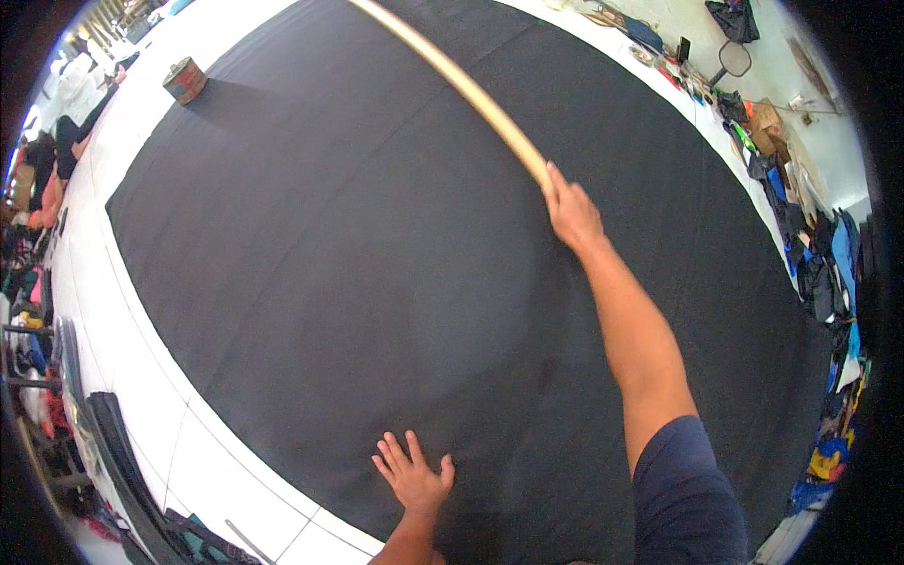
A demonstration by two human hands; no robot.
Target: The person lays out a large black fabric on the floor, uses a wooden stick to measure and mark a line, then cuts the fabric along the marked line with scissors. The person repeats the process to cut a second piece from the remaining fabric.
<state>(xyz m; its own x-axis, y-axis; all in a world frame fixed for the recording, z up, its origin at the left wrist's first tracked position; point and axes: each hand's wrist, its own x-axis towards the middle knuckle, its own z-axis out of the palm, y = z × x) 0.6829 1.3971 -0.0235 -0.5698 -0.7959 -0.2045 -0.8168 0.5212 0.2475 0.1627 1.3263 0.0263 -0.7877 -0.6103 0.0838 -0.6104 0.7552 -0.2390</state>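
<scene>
A large sheet of black fabric [377,264] lies spread over the white tiled floor. My right hand [573,209], arm stretched far forward, is closed round the near end of a long pale wooden stick [471,92]. The stick slants away to the far left over the fabric and runs out of view at the top. Low in the view, my left hand [414,478] rests on the fabric, palm down with fingers spread, and holds nothing.
A worn reddish tin [185,81] stands at the far left by the fabric's edge. Folded dark cloth [118,438] and heaps of clothes line the left. Along the right wall [800,56] lie bags, a cardboard box [767,127] and mixed clutter. White floor tiles [202,452] border the fabric.
</scene>
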